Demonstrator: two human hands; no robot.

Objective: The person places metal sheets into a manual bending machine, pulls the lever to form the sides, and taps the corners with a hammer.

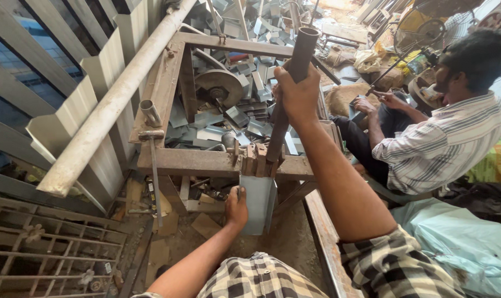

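Room: a crowded metal workshop, pale slatted metal panels (52,94) leaning along the left, a rusty wire grate (35,248) low in the left corner
Long pipe: a pale, scuffed pipe (107,105) slants across the panels and over the frame's left side
Frame: a rusty angle-iron frame (206,161) stands on the dirt floor, open in the middle, a hammer (153,165) hanging off its left front corner
Scrap: heaps of cut grey sheet pieces (228,118) lie inside and behind the frame, around a round metal wheel (219,83)
Left hand: the left hand (236,208) is down below the front rail, fingers curled and pressed to the left edge of a folded grey sheet-metal piece (259,203) that hangs from the jig on the rail
Right hand: the right hand (297,94) is up high, fist wrapped tight round a dark pipe lever (292,83) that runs down to the jig
Co-worker: on the right a person in a striped shirt (443,149) sits, hands busy near a sack; what they hold I cannot tell
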